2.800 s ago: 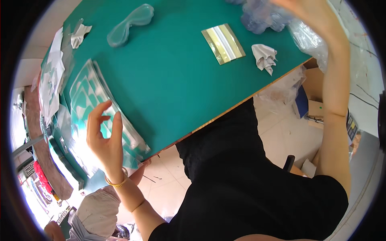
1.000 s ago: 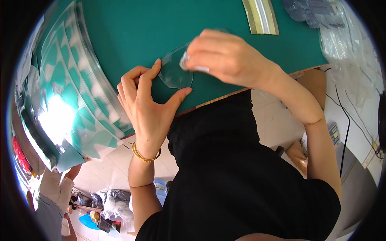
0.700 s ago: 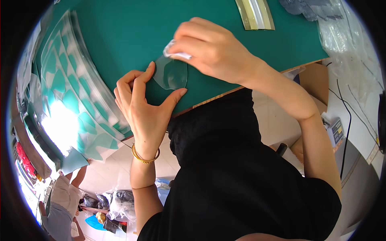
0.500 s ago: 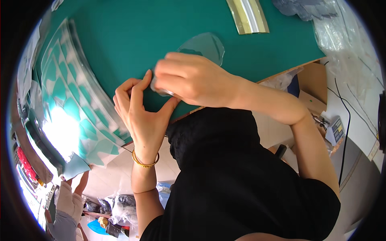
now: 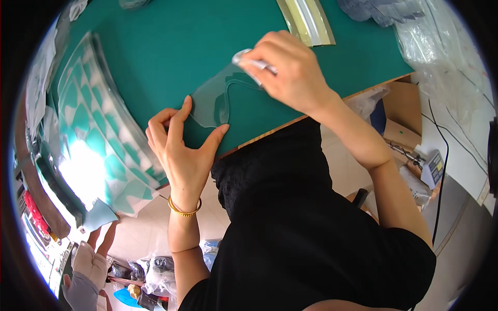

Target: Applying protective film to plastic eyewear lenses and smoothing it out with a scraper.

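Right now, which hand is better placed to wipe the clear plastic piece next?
Right, I'd say: the right hand holds the white cloth over the clear plastic piece, while the left hand is spread at its left end.

Grips: two, the left grip (image 5: 181,142) and the right grip (image 5: 291,72)
Clear pieces (image 5: 208,106): two, one touched by the left grip, one cut off by the upper edge
Cloth (image 5: 243,56): one, in the right grip
Yellow packet (image 5: 308,22): one
Tabletop (image 5: 166,57): one
Sheets (image 5: 108,124): several, overlapping too closely for an exact count
Bracelet (image 5: 183,212): at least one; a doubled band cannot be told
Grey-blue things (image 5: 378,10): one heap, single pieces indistinct
Clear wrap (image 5: 425,49): one heap, layers running together
Carton (image 5: 407,103): at least one
Cables (image 5: 447,149): at least two
Co-worker (image 5: 87,282): one
Floor bags (image 5: 160,274): several, crowded together
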Motion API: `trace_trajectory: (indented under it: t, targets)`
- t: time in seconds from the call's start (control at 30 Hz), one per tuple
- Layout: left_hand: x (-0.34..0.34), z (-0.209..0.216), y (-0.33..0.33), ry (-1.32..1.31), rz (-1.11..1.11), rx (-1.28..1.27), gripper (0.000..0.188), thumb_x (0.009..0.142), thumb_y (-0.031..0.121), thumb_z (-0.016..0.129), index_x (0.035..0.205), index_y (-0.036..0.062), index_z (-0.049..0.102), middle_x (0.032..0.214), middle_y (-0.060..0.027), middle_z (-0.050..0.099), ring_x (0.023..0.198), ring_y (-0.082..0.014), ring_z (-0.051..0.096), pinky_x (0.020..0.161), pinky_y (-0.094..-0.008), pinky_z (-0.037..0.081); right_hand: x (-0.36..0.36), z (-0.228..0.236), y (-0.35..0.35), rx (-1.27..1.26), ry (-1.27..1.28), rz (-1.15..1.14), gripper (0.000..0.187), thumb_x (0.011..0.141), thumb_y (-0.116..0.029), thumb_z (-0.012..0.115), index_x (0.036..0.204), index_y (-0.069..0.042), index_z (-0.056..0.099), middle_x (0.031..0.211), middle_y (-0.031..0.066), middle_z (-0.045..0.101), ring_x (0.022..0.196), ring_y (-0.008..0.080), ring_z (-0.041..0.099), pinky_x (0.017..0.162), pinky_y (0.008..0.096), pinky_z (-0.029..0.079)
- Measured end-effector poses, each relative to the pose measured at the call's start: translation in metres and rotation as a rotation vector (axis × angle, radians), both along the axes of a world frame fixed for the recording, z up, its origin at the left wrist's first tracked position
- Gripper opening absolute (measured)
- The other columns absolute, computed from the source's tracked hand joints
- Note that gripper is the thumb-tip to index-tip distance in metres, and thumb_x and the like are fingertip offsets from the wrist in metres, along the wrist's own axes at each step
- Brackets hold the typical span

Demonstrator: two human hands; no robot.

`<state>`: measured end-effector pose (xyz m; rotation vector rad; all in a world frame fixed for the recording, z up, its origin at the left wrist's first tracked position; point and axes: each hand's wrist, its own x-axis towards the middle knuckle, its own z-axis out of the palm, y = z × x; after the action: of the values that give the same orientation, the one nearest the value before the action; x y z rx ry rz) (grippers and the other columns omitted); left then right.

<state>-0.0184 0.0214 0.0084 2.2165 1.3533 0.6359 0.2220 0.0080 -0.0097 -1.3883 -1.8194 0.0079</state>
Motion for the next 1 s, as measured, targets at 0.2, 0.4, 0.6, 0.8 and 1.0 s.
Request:
trace_trajectory:
  t: [0.2, 0.4, 0.6, 0.8, 1.0]
  targets:
    - [-0.016, 0.005, -0.004, 0.031, -0.009, 0.053, 0.066, 0.062, 0.026, 0.089, 0.120, 0.0041, 0.067, 0.107, -0.0094, 0.054, 0.099, -0.0290, 0.053, 0.089, -0.0396, 0.042, 0.025, 0.008, -0.066, -0.244, 0.077, -0.299, 0.012, 0.086, -0.005, 0.074, 0.096, -0.002, 0.069, 0.088, 0.0077, 0.064, 0.081, 0.0185, 0.063, 0.072, 0.0281, 0.050]
    - [-0.043, 0.022, -0.017, -0.080, -0.044, 0.092, 0.056, 0.072, 0.020, 0.085, 0.122, 0.0036, 0.066, 0.118, -0.0113, 0.060, 0.105, -0.0265, 0.056, 0.089, -0.0373, 0.045, 0.118, 0.019, -0.097, -0.330, -0.194, -0.652, 0.023, 0.097, -0.021, 0.064, 0.114, -0.006, 0.071, 0.111, 0.0101, 0.067, 0.100, 0.0240, 0.064, 0.086, 0.0317, 0.049]
    - [-0.175, 0.024, -0.019, -0.260, 0.803, 0.256, 0.036, 0.088, 0.011, 0.074, 0.120, -0.0022, 0.065, 0.113, -0.0082, 0.066, 0.098, -0.0169, 0.062, 0.082, -0.0308, 0.049, 0.096, 0.045, -0.082, -0.004, -0.412, -0.612, 0.027, 0.098, -0.018, 0.063, 0.123, -0.010, 0.069, 0.118, 0.0113, 0.060, 0.100, 0.0231, 0.059, 0.089, 0.0336, 0.049]
    - [-0.253, 0.023, -0.027, -0.632, 0.850, -0.398, 0.041, 0.089, 0.010, 0.073, 0.124, -0.0094, 0.062, 0.104, -0.0076, 0.068, 0.085, -0.0085, 0.060, 0.069, -0.0202, 0.045, -0.082, 0.066, 0.007, -0.096, 0.056, 0.041, 0.031, 0.091, -0.001, 0.063, 0.122, -0.005, 0.067, 0.114, 0.0086, 0.064, 0.092, 0.0163, 0.061, 0.081, 0.0277, 0.050]
    - [-0.247, 0.030, -0.026, -0.943, 0.754, -0.573, 0.018, 0.088, 0.001, 0.073, 0.105, -0.0053, 0.068, 0.092, -0.0041, 0.068, 0.077, -0.0074, 0.057, 0.067, -0.0196, 0.044, -0.219, 0.053, 0.056, -0.244, 0.300, 0.642, 0.023, 0.089, -0.006, 0.066, 0.112, -0.007, 0.068, 0.094, 0.0065, 0.065, 0.077, 0.0196, 0.062, 0.068, 0.0308, 0.051]
